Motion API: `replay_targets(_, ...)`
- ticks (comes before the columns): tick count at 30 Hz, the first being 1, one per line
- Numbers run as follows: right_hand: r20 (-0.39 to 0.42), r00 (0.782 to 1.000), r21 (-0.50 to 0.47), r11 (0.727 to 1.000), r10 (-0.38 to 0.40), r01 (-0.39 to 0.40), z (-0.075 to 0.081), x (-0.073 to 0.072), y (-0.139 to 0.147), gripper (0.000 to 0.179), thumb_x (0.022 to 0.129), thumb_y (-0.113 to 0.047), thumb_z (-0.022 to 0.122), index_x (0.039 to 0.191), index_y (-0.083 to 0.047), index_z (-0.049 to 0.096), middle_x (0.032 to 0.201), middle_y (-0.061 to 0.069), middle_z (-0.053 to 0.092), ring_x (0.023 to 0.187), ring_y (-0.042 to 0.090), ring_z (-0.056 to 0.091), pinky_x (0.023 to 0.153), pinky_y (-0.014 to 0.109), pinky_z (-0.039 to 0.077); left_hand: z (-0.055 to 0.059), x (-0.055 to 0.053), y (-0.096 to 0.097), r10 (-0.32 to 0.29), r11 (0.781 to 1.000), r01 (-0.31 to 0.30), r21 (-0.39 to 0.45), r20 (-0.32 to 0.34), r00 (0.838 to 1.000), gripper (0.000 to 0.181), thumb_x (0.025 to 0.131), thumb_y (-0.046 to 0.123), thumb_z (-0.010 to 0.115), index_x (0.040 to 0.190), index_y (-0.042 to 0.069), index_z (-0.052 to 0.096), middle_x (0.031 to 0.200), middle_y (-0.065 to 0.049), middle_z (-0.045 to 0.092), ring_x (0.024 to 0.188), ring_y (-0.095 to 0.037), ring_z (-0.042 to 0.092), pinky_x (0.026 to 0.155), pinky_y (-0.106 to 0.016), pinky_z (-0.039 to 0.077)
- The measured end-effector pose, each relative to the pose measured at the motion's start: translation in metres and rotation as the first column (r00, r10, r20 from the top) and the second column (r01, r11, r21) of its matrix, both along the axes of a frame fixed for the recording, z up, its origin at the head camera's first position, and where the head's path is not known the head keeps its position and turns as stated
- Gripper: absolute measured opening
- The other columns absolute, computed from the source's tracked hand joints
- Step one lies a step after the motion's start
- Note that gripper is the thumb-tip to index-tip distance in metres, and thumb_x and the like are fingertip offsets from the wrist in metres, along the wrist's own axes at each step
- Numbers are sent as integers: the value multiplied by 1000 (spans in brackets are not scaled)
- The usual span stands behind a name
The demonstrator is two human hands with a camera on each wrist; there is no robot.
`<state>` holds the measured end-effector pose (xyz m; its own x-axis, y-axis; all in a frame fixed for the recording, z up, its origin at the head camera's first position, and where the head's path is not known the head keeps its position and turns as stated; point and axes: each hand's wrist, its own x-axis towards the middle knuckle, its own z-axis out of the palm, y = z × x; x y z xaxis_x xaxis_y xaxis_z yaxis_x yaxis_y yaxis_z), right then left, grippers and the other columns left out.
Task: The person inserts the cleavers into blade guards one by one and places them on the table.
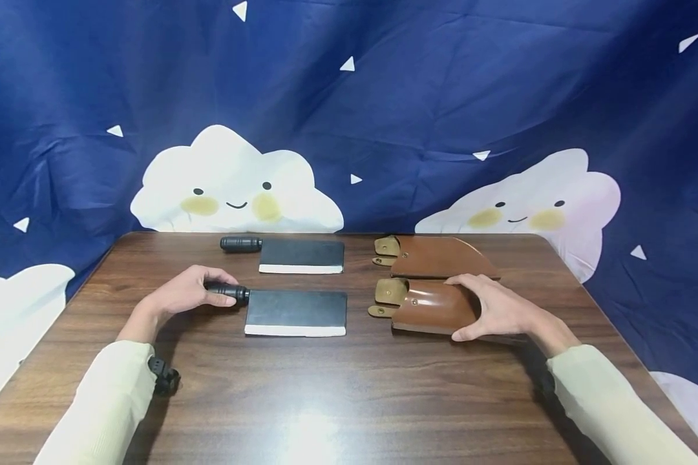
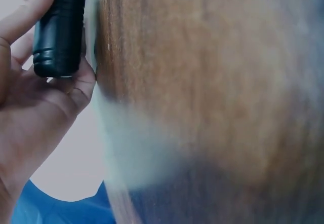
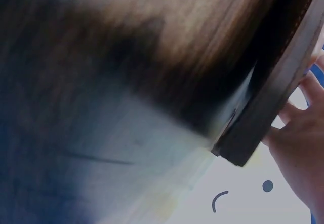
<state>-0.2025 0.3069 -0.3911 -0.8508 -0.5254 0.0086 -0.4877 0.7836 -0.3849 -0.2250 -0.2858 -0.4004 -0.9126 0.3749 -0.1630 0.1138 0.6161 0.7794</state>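
Note:
On the left, my left hand (image 1: pixel 180 294) holds the black ridged handle of the near cleaver (image 1: pixel 295 310), thumb on the near side. The cleaver's dark blade with its pale edge points right. In the left wrist view the handle's butt (image 2: pixel 59 36) shows between thumb and fingers. Across the table, my right hand (image 1: pixel 503 311) grips the near brown leather sheath (image 1: pixel 436 307) by its two long edges, and the leather bows upward. Its snap straps (image 1: pixel 388 294) point left. The right wrist view shows the sheath's end (image 3: pixel 268 102) beside the fingers; the thumb is hidden there.
Behind the near pair lie a second cleaver (image 1: pixel 302 252) and a second brown sheath (image 1: pixel 442 255), close to the back edge. The brown wooden table (image 1: pixel 238 400) ends against a blue curtain (image 1: pixel 384 116) with cloud prints.

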Motion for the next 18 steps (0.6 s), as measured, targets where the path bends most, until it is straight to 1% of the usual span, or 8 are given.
replay_targets(4, -5, 1000, 0, 1000, -5, 5, -1, 0, -1, 102, 63, -67, 87, 143, -16, 50, 137, 5, 55, 123, 31, 50, 96, 57, 42, 1, 1, 0, 27, 999, -28, 44, 31, 999, 41, 85, 28, 83, 117, 5, 72, 108, -8, 71, 101, -25, 56, 93, -39, 38)
replay_targets(8, -19, 1000, 23, 1000, -7, 8, -2, -1, -1, 103, 63, -68, 86, 144, -15, 50, 138, 5, 55, 124, 32, 49, 96, 58, 43, 1, 1, 1, 40, 994, -47, 99, 63, 997, 42, 86, 26, 82, 118, 2, 70, 109, -11, 69, 102, -27, 55, 94, -38, 38)
replay_targets(11, -27, 1000, 31, 1000, -1, 2, -3, -2, -2, 104, 64, -69, 85, 145, -15, 49, 139, 6, 55, 125, 32, 49, 96, 58, 42, 1, 1, 1, 54, 988, -64, 138, 76, 996, 42, 86, 24, 82, 119, 1, 69, 110, -14, 67, 102, -27, 55, 93, -37, 39)
replay_targets(13, -36, 999, 30, 1000, 6, -5, -3, -3, -2, 104, 64, -69, 85, 146, -15, 49, 139, 6, 54, 125, 32, 49, 97, 59, 41, 1, 0, 1, 58, 987, -67, 148, 70, 996, 41, 87, 24, 81, 119, 0, 69, 111, -15, 66, 101, -27, 55, 91, -36, 41)
replay_targets(18, -72, 997, 37, 999, 20, -17, -2, -4, -5, 107, 65, -70, 84, 148, -13, 48, 142, 8, 53, 128, 33, 47, 98, 63, 38, 3, 0, 2, 62, 987, -64, 145, 22, 998, 38, 88, 25, 80, 117, 2, 69, 110, -15, 65, 100, -27, 55, 87, -35, 43)
